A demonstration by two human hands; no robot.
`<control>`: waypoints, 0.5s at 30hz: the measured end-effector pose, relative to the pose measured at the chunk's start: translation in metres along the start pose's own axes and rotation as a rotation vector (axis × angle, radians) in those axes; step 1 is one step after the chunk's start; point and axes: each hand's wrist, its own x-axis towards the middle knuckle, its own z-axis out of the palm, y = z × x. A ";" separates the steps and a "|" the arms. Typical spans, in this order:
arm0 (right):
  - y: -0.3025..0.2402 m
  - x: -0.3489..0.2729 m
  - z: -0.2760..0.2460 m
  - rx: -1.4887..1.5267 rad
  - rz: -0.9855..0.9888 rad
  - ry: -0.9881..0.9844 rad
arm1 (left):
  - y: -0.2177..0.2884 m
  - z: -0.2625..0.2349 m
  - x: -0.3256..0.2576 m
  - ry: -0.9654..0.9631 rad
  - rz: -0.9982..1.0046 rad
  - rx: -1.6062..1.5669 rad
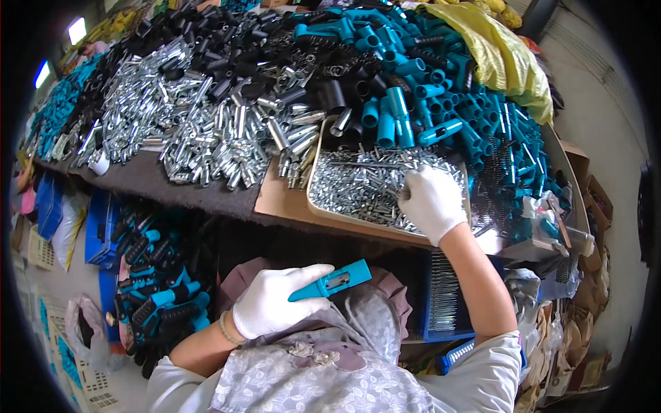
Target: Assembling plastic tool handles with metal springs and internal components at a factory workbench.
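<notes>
The left hand (279,301) grips a teal tube (354,274) at six o'clock while the right hand (434,205), its bunched fingers' load hidden, seemingly picks pins (361,184) from a tray (358,220) at the tube's one o'clock, next needing a sure pinch.

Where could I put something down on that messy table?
On the dark mat, a bare strip runs just in front of the silver tubes; a smaller cardboard patch lies between those tubes and the tray. Behind the tray, teal tubes are crammed together.

White gloves (272,303); tan left-wrist bracelet (228,332); pale sleeves (478,365); grey leaf-patterned apron (275,389), mauve ruffles (396,299).
</notes>
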 end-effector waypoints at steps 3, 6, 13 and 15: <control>-0.011 -0.009 -0.013 0.247 -0.013 0.124 | -0.008 0.000 -0.002 0.021 0.052 0.087; -0.052 -0.028 -0.041 0.707 -0.221 -0.149 | -0.005 -0.011 0.001 -0.042 0.004 0.198; -0.086 -0.048 -0.014 0.692 -0.768 -0.054 | -0.008 -0.003 0.001 -0.046 -0.016 0.027; -0.087 -0.047 -0.013 0.674 -0.808 -0.047 | -0.006 -0.005 0.000 -0.070 -0.043 0.018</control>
